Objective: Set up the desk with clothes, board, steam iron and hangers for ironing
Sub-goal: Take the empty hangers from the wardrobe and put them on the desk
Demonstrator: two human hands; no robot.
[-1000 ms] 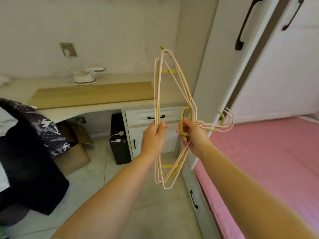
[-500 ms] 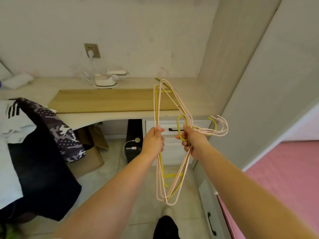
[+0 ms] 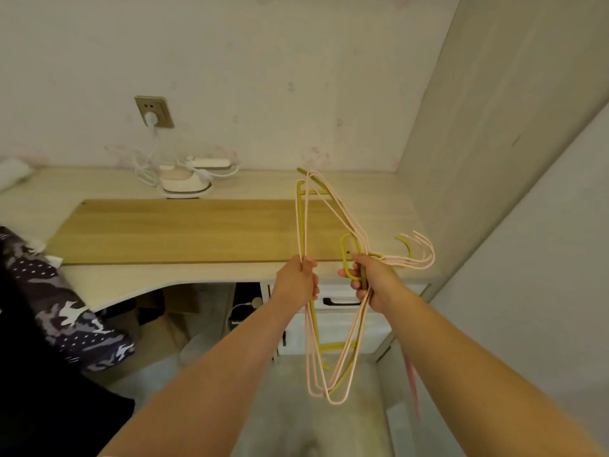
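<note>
Just hangers [image 3: 333, 225] in both hands, no legible txt.

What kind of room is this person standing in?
Probably a bedroom or home study corner: a built-in desk with drawers, a steam iron plugged into the wall socket, and clothes draped at the left.

Three pink hangers [image 3: 333, 209] and one yellow-green hanger [image 3: 347, 258], one wooden board [image 3: 178, 230], one steam iron [image 3: 184, 184], two hands.
</note>
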